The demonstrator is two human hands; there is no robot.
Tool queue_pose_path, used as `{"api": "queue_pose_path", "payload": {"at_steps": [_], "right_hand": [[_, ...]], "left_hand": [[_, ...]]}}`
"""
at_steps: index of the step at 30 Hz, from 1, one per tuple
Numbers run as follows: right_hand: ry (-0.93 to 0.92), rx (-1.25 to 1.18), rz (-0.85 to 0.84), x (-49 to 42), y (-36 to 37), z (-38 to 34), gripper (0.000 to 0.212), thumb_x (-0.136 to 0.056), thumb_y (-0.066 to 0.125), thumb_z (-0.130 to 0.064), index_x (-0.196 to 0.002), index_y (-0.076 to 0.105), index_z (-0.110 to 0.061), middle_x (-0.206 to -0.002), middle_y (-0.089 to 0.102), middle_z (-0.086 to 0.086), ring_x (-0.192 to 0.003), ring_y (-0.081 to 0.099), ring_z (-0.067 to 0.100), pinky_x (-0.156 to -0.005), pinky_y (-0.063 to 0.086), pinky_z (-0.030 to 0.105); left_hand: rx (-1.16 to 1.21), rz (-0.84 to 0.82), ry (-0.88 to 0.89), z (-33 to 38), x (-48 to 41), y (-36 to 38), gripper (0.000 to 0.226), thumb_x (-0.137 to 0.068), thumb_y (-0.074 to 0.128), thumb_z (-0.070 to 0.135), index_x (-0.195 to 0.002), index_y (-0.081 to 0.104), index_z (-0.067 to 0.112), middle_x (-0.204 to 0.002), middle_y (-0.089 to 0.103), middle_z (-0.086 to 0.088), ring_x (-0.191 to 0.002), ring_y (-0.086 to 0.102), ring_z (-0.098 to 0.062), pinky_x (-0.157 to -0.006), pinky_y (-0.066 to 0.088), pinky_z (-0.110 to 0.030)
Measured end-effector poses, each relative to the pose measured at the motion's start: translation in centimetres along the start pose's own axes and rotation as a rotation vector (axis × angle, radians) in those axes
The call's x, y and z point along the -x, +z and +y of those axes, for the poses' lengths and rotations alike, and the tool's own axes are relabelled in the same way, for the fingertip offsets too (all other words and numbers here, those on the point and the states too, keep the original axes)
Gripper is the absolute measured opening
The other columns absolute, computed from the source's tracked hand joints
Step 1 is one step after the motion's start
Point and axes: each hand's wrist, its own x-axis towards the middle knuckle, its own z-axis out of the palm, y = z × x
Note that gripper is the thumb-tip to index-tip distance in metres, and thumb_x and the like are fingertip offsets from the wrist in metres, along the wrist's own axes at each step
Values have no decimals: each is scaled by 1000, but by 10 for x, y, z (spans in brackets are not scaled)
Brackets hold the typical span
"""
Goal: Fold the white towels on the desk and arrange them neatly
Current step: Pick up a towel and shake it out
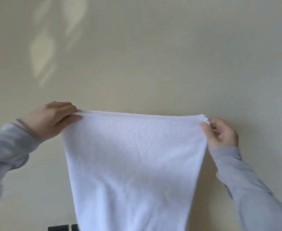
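Soft, even daylight fills my view, and the wall (pixel 153 55) reads pale cream with no hard shadows. At upper left, pale leaf-shaped light patches (pixel 42 54) smear across it. The towel (pixel 133 164) is bright, nearly washed out toward the bottom, its weave faint. My left hand (pixel 51 120) is motion-blurred; my right hand (pixel 220 132) is slightly sharper. The whole frame is soft, and my sleeves (pixel 6 147) stretch toward the corners

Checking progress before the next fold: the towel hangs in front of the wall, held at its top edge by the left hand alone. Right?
Not alone. The head view shows both hands on the towel: the left hand grips one top corner, the right hand pinches the other. It does hang in front of the wall.
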Motion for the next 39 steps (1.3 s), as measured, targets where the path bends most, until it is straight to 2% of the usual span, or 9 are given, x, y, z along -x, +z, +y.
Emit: {"api": "queue_pose_path", "payload": {"at_steps": [5, 8, 10, 13, 17, 22, 26, 30, 39], "right_hand": [[-24, -43, -20, -16, 2, -28, 10, -84, 63, -10, -75, 60, -13, -66, 56, -1, -57, 47, 2, -55, 36, 3], [45, -144, -31, -22, 4, -36, 14, -86, 60, -9, -73, 56, -13, -64, 50, -6, -63, 44, 10, -63, 38, 19], [108, -223, -40, -23, 3, -36, 11, -88, 57, -8, -77, 56, -11, -68, 49, 0, -69, 42, 13, -67, 36, 27], [177, -311, -34, -24, -1, -39, 19, -90, 54, -6, -72, 53, -12, -65, 39, 0, -62, 36, 8, -57, 34, 17], [281, -380, -32, -24, -12, -38, 27, -90, 54, -9, -66, 52, -19, -62, 38, -5, -54, 37, 2, -46, 32, 3], [286, -335, -13, -21, -29, -31, 28, -91, 53, -10, -65, 47, -18, -64, 33, -3, -59, 31, 9, -46, 30, 6], [215, -280, 11, -22, -51, -29, 19, -91, 53, -10, -73, 52, -13, -64, 37, -2, -61, 33, 11, -57, 31, 16], [162, -234, 54, -29, -85, -27, 13, -91, 53, -10, -78, 53, -10, -66, 39, -2, -63, 34, 11, -59, 32, 19], [179, -79, 105, -88, -194, -17, 21, -91, 53, -12, -72, 52, -18, -70, 41, -4, -63, 35, 8, -52, 33, 11]], "left_hand": [[19, -46, -109, 4, -2, -17, 50, -89, 34, 48, -67, 51, 7, -60, 43, 1, -53, 45, -24, -51, 40, -35], [84, 17, -243, 4, -1, -17, 46, -81, 43, 55, -62, 53, 14, -54, 43, 6, -49, 44, -22, -51, 41, -36], [154, 24, -392, 6, -2, -15, 37, -71, 50, 61, -59, 56, 27, -53, 49, 6, -48, 41, -10, -54, 39, -25], [318, 3, -540, 11, 1, -6, 23, -62, 64, 61, -70, 67, 40, -53, 53, 9, -49, 38, -5, -49, 32, -18], [618, -51, -592, 20, -3, -8, 47, -56, 73, 62, -80, 73, 21, -68, 63, -14, -61, 48, -15, -62, 39, -28], [827, -15, -653, 52, -11, -3, 17, -69, 80, 23, -81, 68, 22, -58, 58, 8, -54, 47, -4, -49, 37, -8], [820, 78, -761, 77, -21, 4, 11, -70, 79, 15, -79, 73, 16, -71, 69, 2, -63, 60, -2, -57, 46, -6], [857, 188, -756, 107, -44, 9, 7, -73, 76, 8, -76, 70, 6, -72, 68, -1, -59, 59, 3, -54, 45, -5], [942, 365, -606, 200, -124, 10, 8, -70, 78, 28, -71, 70, 29, -73, 70, 14, -62, 60, 5, -56, 47, -8]]}}
